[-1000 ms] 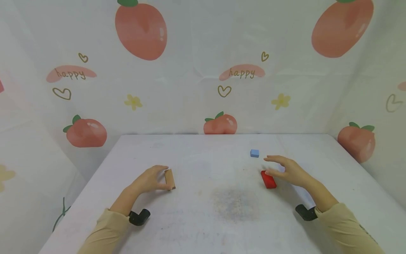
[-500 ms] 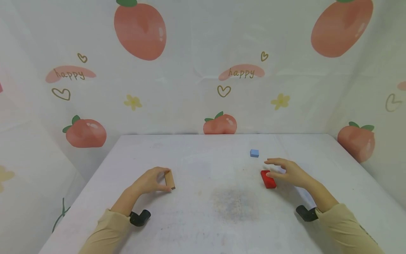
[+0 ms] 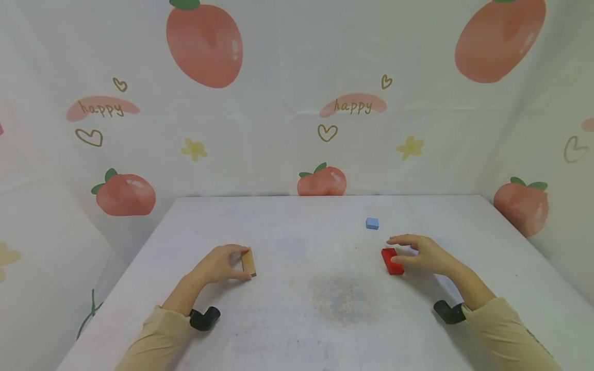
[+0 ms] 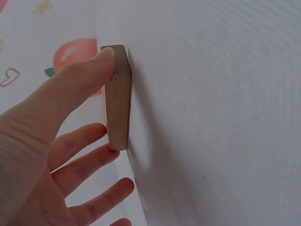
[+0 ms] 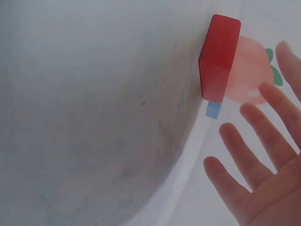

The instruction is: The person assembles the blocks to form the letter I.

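A tan wooden block (image 3: 249, 264) lies on the white table at the left. My left hand (image 3: 217, 265) pinches it lengthwise. In the left wrist view the thumb presses one end of the wooden block (image 4: 118, 106) and two fingertips meet the other end. On the right, a red block (image 3: 395, 269) rests on the table under my right hand (image 3: 427, 255), whose thumb partly covers it in the head view. The right wrist view shows the right hand (image 5: 268, 160) with spread fingers, apart from the red block (image 5: 220, 56).
A small blue block (image 3: 372, 223) sits farther back, beyond the red one. The table (image 3: 297, 330) has a greyish stain near its middle and ends at a fruit-patterned cloth (image 3: 274, 144) hanging behind. Black wrist cameras (image 3: 205, 318) hang under both forearms.
My left thumb and fingers have closed in on the ends of the wooden block. The right hand has lowered slightly over the red block. All blocks stay in place.
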Tool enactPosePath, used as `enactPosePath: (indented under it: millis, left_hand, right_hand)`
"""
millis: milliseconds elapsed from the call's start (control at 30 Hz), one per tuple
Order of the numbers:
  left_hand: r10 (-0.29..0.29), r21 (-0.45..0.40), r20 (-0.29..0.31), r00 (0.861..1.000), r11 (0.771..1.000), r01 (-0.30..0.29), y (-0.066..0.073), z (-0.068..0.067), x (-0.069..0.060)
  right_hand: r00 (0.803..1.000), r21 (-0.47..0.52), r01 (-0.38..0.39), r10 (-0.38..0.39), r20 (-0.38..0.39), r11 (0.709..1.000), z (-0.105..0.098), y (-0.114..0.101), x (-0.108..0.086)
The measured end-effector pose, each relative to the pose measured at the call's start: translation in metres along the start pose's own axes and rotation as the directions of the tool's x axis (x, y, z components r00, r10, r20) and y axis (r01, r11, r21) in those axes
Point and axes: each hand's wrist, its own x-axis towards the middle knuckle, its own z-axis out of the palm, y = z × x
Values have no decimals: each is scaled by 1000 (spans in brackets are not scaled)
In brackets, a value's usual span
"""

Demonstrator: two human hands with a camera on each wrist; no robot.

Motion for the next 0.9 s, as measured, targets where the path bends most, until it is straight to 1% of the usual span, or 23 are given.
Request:
enactPosePath:
  millis: [100, 233, 433, 600, 900]
  left_hand:
    - [3, 0, -7, 1000, 1000, -3, -1, 0, 0]
    - [22, 8, -15, 1000, 1000, -22, -2, 1, 0]
    - [42, 27, -36, 998, 999, -41, 0, 0, 0]
    - [61, 36, -53, 997, 998, -59, 1, 0, 1]
    - [77, 39, -70, 995, 996, -75, 1, 2, 4]
  right_hand:
    - [1000, 2, -10, 10, 25, 1000, -1, 0, 0]
    - [998, 9, -17, 16, 57, 1000, -1, 2, 1]
    - [996, 7, -11, 10, 86, 1000, -1, 7, 2]
    - [994, 7, -23, 22, 110, 1000, -1, 6, 3]
    - [992, -6, -18, 18, 121, 1000, 0, 3, 2]
